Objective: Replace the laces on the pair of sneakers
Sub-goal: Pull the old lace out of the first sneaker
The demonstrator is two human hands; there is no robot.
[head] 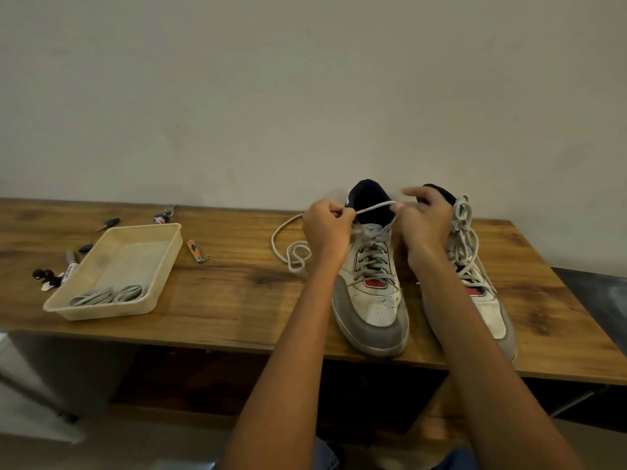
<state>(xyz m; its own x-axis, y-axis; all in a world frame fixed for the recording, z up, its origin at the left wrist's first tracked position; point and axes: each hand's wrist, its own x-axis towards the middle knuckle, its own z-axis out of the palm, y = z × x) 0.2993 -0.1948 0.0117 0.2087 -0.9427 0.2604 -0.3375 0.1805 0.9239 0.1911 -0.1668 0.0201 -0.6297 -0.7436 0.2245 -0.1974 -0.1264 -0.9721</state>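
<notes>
Two white and grey sneakers stand side by side on the wooden table, toes toward me. The left sneaker (371, 300) is laced with a grey lace. Above its dark collar a white lace (373, 207) is stretched between my hands. My left hand (325, 228) pinches one part of it, and its loose tail curls in loops on the table to the left (295, 256). My right hand (424, 222) pinches the other end, index finger raised. The right sneaker (475, 283) carries a loose white lace and is partly hidden by my right forearm.
A cream plastic tray (135, 245) at the left holds coiled grey laces (108, 295). Around it lie a nail clipper (196, 251), a marker (69, 269), a keyring (163, 217) and small dark items. The table's front edge (203, 344) is near me; a wall stands behind.
</notes>
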